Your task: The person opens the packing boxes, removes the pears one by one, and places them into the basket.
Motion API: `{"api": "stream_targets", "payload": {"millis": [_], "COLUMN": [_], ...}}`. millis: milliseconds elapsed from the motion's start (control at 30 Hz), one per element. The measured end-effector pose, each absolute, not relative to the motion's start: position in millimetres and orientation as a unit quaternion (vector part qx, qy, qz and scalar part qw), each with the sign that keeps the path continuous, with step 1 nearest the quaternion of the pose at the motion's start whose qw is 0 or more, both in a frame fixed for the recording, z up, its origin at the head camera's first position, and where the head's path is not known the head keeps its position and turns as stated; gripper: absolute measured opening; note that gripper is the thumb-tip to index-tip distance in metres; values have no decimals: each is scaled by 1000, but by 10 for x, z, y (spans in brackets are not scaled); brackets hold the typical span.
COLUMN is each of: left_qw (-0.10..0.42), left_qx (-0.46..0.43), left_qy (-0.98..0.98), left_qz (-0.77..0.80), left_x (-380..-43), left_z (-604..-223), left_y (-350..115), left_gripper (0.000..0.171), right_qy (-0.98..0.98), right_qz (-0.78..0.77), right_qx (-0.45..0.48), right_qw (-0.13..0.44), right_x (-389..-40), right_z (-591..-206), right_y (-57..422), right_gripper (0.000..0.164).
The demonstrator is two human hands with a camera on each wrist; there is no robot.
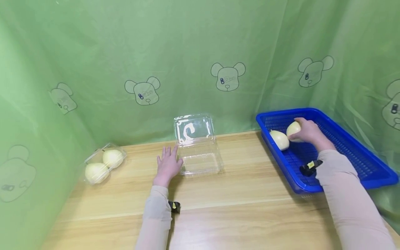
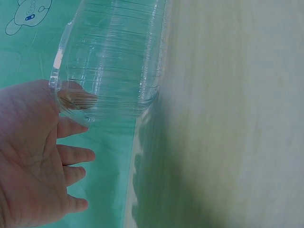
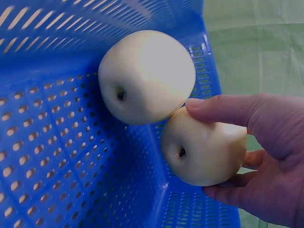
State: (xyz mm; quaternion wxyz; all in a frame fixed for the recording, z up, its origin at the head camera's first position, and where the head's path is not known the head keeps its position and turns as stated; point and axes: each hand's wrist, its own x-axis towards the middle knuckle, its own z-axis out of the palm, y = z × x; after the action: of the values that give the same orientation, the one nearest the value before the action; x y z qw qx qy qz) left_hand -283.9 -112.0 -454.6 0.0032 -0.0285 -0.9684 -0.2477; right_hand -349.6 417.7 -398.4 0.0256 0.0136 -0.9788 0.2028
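In the blue basket [image 1: 312, 189], my right hand [image 1: 308, 132] grips a pale yellow pear [image 3: 202, 149], thumb on one side and fingers curled round the other. A second pear [image 3: 147, 76] lies right beside it against the basket's end wall. My left hand [image 1: 169, 164] is at the left side of a clear plastic clamshell box [image 1: 201, 161], fingers spread and straight. The left wrist view has the thumb at the box's edge, partly seen through the plastic. The box's lid [image 1: 193, 130] stands raised at the back, and no fruit shows inside.
At the far left of the wooden table [image 1: 218, 222] sits another clear clamshell box [image 1: 106, 146] holding two pears [image 1: 97, 172]. A green curtain [image 1: 181, 41] printed with bear heads closes off the back and both sides. The basket stands at the right, near the curtain.
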Motion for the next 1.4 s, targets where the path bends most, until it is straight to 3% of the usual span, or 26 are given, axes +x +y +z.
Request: {"api": "stream_targets", "payload": {"millis": [1400], "left_qw": [1], "left_qx": [-31], "left_qy": [-967], "left_qz": [-252], "left_x": [-2848], "left_z": [-4568], "left_y": [-1135], "left_gripper": [63], "right_qy": [-982], "right_qz": [180], "right_qx": [60], "right_qw": [-28], "right_x": [-3518], "right_z": [-4178], "right_y": [4265], "right_gripper": [90]}}
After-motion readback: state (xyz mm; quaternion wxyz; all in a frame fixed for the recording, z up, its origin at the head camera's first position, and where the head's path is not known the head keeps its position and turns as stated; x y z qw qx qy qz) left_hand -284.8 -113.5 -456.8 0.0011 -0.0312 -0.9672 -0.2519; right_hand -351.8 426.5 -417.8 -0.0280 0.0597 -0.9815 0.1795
